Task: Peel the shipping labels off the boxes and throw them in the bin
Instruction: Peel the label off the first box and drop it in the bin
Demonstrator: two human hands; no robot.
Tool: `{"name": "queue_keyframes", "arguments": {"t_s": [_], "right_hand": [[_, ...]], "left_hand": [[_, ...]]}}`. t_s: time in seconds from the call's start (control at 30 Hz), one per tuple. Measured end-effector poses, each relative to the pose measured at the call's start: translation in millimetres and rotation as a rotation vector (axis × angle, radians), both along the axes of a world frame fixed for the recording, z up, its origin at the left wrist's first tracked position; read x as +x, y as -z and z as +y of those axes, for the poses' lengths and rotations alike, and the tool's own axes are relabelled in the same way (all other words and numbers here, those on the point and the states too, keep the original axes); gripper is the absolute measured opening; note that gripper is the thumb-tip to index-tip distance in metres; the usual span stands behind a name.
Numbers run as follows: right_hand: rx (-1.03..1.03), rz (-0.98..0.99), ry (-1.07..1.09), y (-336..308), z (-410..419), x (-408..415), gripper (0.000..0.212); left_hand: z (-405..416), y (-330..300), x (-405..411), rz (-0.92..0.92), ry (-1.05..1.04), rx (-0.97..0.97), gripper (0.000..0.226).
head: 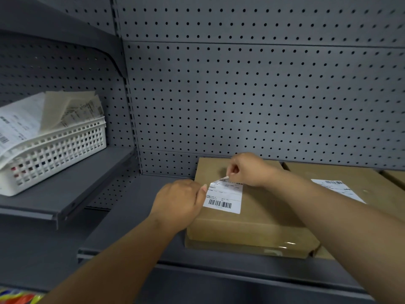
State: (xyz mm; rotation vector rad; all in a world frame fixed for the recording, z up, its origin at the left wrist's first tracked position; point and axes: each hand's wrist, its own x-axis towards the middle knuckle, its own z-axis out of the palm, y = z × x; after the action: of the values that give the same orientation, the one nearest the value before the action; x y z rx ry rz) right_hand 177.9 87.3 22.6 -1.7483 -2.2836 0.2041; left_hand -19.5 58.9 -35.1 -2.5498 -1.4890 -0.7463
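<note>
A brown cardboard box (252, 218) lies flat on the grey shelf, with a white shipping label (224, 198) on its top. My right hand (247, 170) pinches the label's far corner, which is lifted a little off the cardboard. My left hand (177, 205) rests on the box's left edge, thumb touching the label's left side. A second box (350, 172) lies to the right behind my right forearm, with its own white label (337, 187) partly hidden. A white mesh basket (59, 150) with several peeled labels stands on the left shelf.
Grey pegboard panels (241, 95) form the back wall. The left shelf (72, 187) sits higher than the box shelf (131, 216). A third box edge (394, 178) shows at far right. Colourful packaging (17, 296) peeks in at the bottom left.
</note>
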Motion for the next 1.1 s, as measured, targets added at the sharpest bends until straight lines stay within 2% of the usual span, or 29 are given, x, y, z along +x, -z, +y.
{"name": "queue_keyframes", "arguments": {"t_s": [0.13,0.23,0.3,0.37,0.4,0.43,0.5,0.57,0.73,0.83,1.1], "right_hand": [[-0.001,0.07,0.013,3.2,-3.2,5.2,0.011],[0.108,0.031,0.011,5.7,1.8,4.7,0.012],[0.14,0.059,0.015,9.5,5.2,-0.7,0.034],[0.075,0.166,0.023,11.6,6.7,-7.3,0.057],[0.036,0.148,0.006,12.9,7.7,-11.1,0.061],[0.002,0.074,-0.018,14.8,9.4,-14.3,0.056],[-0.022,-0.018,-0.039,17.6,12.1,-20.5,0.031],[0.01,0.036,-0.029,18.4,13.5,-24.7,0.013],[0.053,-0.006,-0.079,22.4,12.4,-27.3,0.014],[0.057,-0.046,-0.124,21.1,10.2,-19.9,0.025],[0.121,-0.067,-0.145,28.1,9.5,-21.9,0.014]], "left_hand": [[-0.9,-0.4,-0.1,0.002,0.0,-0.005,0.044],[-0.4,-1.2,0.2,0.014,0.005,-0.002,0.045],[0.0,-2.0,0.4,0.032,0.003,0.001,0.045],[0.1,-2.9,0.9,0.048,0.004,0.003,0.044],[0.2,-3.2,1.1,0.049,0.005,0.002,0.044],[0.1,-3.2,1.0,0.048,0.006,-0.001,0.043],[-0.5,-2.8,0.5,0.045,0.003,-0.004,0.042],[-0.4,-1.6,0.3,0.05,-0.002,-0.002,0.041],[0.8,0.8,0.8,0.041,0.002,0.011,0.04],[1.4,2.1,0.8,0.037,-0.001,0.012,0.042],[1.4,2.6,1.2,0.027,0.017,0.03,0.065]]}}
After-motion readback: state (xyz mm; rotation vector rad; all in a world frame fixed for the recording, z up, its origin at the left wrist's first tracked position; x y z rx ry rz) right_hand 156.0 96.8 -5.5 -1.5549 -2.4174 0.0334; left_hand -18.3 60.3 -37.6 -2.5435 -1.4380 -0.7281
